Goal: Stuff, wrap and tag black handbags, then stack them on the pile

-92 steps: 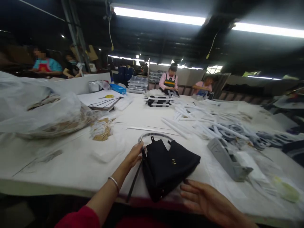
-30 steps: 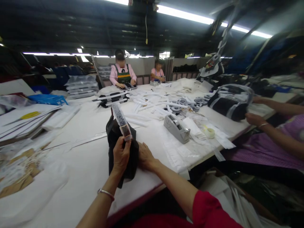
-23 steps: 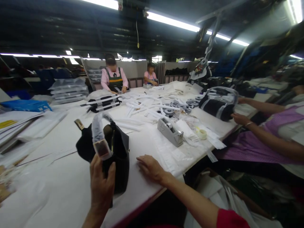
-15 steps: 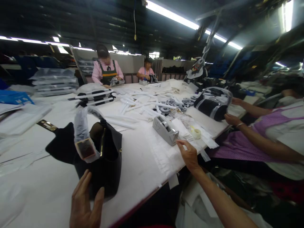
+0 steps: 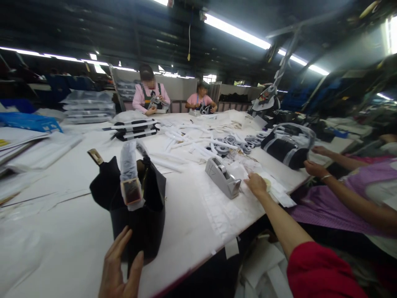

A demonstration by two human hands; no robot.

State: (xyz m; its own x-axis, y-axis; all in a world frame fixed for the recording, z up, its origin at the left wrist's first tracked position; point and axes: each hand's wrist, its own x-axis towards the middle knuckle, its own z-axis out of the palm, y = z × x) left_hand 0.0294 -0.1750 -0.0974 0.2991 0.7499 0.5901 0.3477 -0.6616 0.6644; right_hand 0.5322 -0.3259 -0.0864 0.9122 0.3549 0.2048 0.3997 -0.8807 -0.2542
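Observation:
A black handbag [image 5: 139,231] stands upright on the white table, its flap with a gold clasp [image 5: 95,156] folded out to the left. Clear plastic wraps its handle [image 5: 128,161], and a gold-framed buckle shows through. My left hand [image 5: 120,265] rests against the near side of the bag, thumb and fingers apart. Past the grey tape dispenser [image 5: 223,178], my right hand [image 5: 257,185] is over thin white sheets [image 5: 242,169], its fingers drawn together. What they pinch, if anything, is hidden.
Tape rolls [image 5: 221,147] and white strips [image 5: 173,142] lie across the table's middle. On the right a co-worker in purple [image 5: 335,194] handles a black bag [image 5: 283,149]. Two people in pink work at the far side. Flat wrapped packs [image 5: 88,107] are stacked back left.
My right hand has gone from the dispenser's near end to the white sheets beyond it. My left hand stays at the bag. The view has shifted, moving the scene slightly right.

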